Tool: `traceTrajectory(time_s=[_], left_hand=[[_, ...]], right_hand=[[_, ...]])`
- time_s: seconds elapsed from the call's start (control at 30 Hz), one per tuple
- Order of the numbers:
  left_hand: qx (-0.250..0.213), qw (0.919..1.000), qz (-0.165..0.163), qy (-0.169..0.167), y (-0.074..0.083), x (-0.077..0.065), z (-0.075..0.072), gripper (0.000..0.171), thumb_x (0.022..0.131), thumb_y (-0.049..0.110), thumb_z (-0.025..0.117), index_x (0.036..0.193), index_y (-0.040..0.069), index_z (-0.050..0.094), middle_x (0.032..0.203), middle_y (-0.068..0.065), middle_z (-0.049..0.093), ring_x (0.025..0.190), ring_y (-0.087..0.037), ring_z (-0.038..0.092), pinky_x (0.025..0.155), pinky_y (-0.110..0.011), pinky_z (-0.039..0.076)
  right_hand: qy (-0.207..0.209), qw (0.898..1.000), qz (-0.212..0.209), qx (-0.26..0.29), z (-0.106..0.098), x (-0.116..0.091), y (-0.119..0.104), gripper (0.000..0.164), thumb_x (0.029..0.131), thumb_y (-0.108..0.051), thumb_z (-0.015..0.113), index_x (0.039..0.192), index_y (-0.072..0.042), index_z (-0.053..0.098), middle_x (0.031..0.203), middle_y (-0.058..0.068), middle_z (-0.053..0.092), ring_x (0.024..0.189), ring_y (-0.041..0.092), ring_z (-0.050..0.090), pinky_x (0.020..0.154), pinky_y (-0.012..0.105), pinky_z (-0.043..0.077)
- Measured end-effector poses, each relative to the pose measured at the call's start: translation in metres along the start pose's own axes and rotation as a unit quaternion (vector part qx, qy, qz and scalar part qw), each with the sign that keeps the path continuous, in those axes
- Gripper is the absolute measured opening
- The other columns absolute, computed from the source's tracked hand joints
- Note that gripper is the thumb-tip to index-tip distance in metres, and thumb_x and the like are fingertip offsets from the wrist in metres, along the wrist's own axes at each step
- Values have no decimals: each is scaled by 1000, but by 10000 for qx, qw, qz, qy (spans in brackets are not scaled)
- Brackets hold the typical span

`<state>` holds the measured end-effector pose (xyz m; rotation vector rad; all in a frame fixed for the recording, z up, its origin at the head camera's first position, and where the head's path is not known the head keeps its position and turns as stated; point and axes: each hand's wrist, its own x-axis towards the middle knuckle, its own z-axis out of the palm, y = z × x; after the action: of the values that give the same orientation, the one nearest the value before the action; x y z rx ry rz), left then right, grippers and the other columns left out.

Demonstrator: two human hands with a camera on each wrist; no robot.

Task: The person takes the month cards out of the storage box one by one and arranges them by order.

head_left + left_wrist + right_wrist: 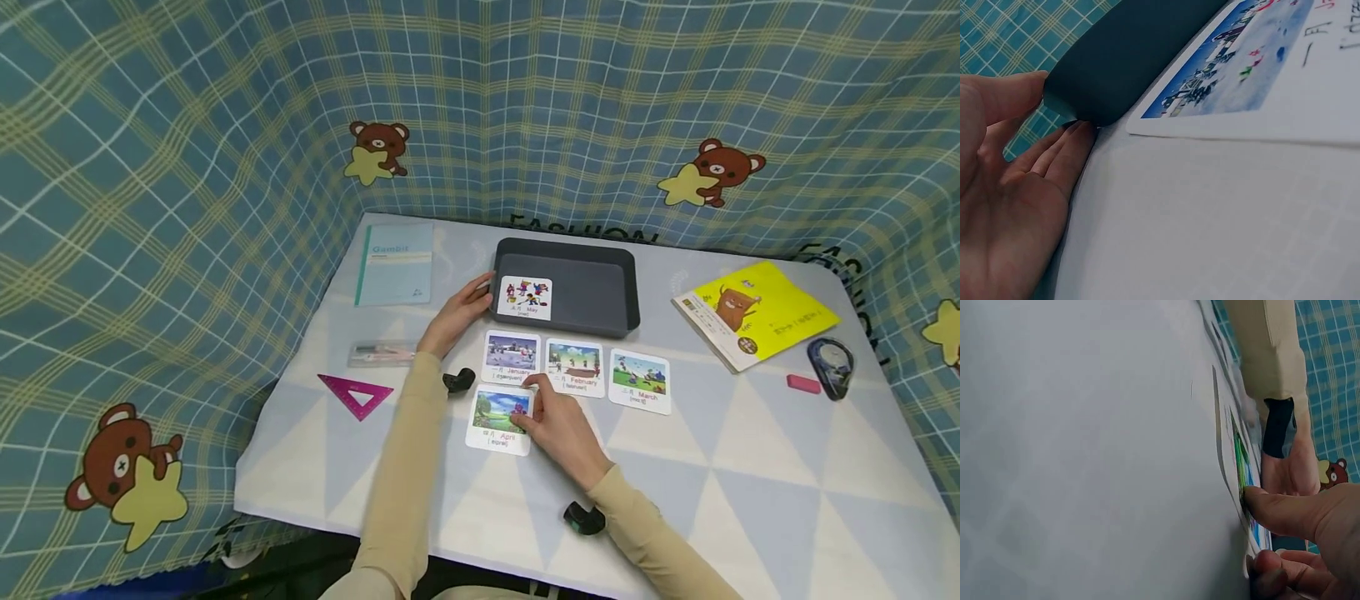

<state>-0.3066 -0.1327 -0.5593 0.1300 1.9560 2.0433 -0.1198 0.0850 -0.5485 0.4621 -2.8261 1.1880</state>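
Right now, the thumb and fingers of my right hand (562,429) pinch the April card (495,417) by its right edge, my thumb resting on its picture. It lies nearest me, just below the January card (512,357), which begins a row with the February card (573,367) and the March card (640,381). Fairly straight, the fingers of my left hand (457,317) touch the left side of the dark gray tray (588,292). Inside that, the May card (525,298) sits in the near left corner. Left of my forearm lies a magenta set square (337,386).
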Motion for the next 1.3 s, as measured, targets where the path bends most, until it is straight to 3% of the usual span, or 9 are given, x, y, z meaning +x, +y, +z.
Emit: traceTrajectory(time_s=[0.13, 0.3, 0.57, 0.67, 0.8, 0.97, 1.3], left_hand=[[-3, 10000, 32, -86, 4, 2, 0, 52, 105, 22, 60, 153, 36, 47, 157, -8, 43, 143, -21, 43, 119, -36, 33], [-12, 10000, 41, -3, 8, 0, -2, 52, 105, 18, 59, 153, 35, 47, 157, -9, 44, 142, -22, 44, 119, -36, 34], [-225, 9997, -67, 29, 6, -4, -6, 52, 104, 18, 61, 152, 35, 48, 158, -8, 43, 142, -20, 43, 119, -34, 33], [-274, 9996, -7, -18, 5, -4, -6, 52, 105, 17, 60, 153, 33, 47, 158, -9, 41, 143, -22, 42, 120, -35, 32], [-226, 9997, -41, -11, 4, -4, -4, 52, 105, 19, 60, 153, 33, 47, 159, -10, 41, 144, -23, 42, 120, -36, 33], [-240, 9996, -107, -52, 5, -3, 0, 53, 104, 21, 61, 153, 34, 47, 158, -9, 41, 144, -22, 42, 119, -35, 33], [-213, 9997, -71, -49, 4, 0, 1, 52, 104, 21, 62, 152, 35, 48, 158, -9, 42, 144, -21, 41, 120, -35, 32]], right_hand=[[62, 9999, 35, -120, -6, 2, 3, 58, 83, -29, 88, 127, -11, 55, 63, -12, 49, 52, 4, 45, 52, 25, 41], [-40, 9994, 114, 320, -18, 23, 14, 57, 89, -29, 82, 133, -8, 52, 69, -8, 55, 56, 7, 49, 55, 26, 43], [280, 9952, 402, 844, -67, 106, 30, 63, 94, -32, 77, 142, -5, 46, 91, 7, 62, 75, 23, 59, 66, 35, 51], [113, 9953, 617, 742, -74, 138, 41, 75, 92, -33, 78, 150, -7, 37, 98, 12, 58, 80, 28, 56, 69, 41, 48], [-450, 9909, 1139, 565, -72, 169, 56, 90, 91, -34, 79, 158, -8, 25, 105, 16, 54, 83, 30, 52, 70, 43, 44], [-859, 9811, 1651, 532, -67, 185, 63, 95, 88, -38, 82, 159, -8, 27, 114, 19, 51, 94, 33, 53, 77, 46, 47], [-623, 9844, 1565, 510, -62, 190, 76, 77, 86, -31, 84, 146, -5, 43, 118, 20, 45, 97, 33, 46, 82, 49, 43]])
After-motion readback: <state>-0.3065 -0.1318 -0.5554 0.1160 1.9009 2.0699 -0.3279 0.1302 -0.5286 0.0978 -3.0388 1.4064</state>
